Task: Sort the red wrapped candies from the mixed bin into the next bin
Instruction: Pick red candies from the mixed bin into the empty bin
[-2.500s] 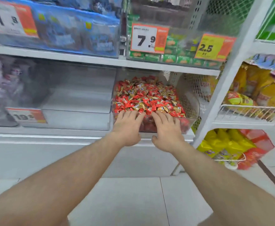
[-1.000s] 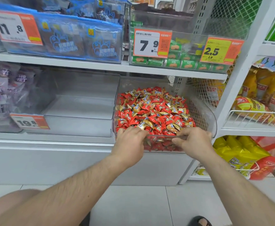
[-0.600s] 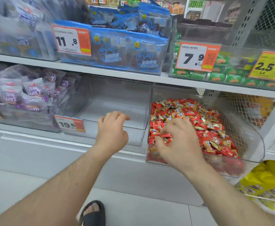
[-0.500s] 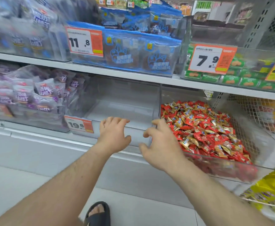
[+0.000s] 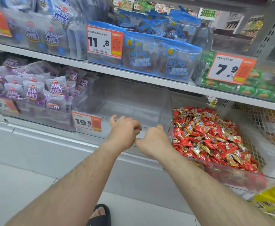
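Right now both hands sit at the front lip of the clear bin (image 5: 125, 101), just left of the mixed bin (image 5: 241, 175). Left hand (image 5: 123, 132) has fingers curled; right hand (image 5: 153, 141) curled too. Can't tell if either holds a candy: nothing red shows in them. Red candies (image 5: 205, 136) are all in the mixed bin, mingled with gold ones.

Step looks like drop-off: reach past the lip, release low so pieces don't bounce out, check no gold wrappers ride along.

Tags read 19.8 (image 5: 86, 122), 11.8 (image 5: 104, 42), 7.9 (image 5: 229, 68).
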The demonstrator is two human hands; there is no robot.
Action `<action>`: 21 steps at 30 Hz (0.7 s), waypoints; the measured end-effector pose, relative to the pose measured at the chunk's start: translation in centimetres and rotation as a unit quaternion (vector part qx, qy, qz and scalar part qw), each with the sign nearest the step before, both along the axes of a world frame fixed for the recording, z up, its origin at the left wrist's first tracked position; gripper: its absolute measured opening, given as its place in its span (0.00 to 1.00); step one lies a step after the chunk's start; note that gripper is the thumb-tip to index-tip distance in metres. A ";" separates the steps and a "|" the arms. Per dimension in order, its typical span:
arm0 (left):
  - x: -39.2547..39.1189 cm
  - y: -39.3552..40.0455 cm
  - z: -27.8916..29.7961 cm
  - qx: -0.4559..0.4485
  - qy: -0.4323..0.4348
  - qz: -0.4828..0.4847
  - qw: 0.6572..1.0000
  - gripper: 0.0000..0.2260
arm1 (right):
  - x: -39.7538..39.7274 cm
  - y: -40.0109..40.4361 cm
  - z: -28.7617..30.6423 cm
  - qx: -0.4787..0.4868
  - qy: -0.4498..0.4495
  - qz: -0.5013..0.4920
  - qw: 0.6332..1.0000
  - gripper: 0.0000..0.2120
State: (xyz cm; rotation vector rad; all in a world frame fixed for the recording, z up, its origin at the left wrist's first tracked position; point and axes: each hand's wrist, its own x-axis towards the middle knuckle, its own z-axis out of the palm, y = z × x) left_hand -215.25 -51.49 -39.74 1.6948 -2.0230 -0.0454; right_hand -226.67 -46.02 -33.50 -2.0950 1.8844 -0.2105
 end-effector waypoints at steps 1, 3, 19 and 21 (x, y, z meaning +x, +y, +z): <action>0.1 0.3 0.3 0.007 -0.004 -0.003 1.000 0.08 | -0.2 0.3 0.1 0.000 -0.002 0.000 1.000 0.13; 0.3 1.0 0.7 0.030 -0.009 -0.019 0.999 0.08 | -0.6 0.7 -0.2 0.012 -0.008 -0.010 1.000 0.11; -2.2 6.8 4.4 0.012 0.018 -0.088 0.996 0.13 | -8.0 6.0 -0.8 -0.155 -0.024 0.009 0.988 0.11; -4.5 7.1 5.3 -0.024 0.036 -0.130 0.991 0.13 | -11.3 6.2 0.1 -0.181 -0.039 -0.033 0.982 0.07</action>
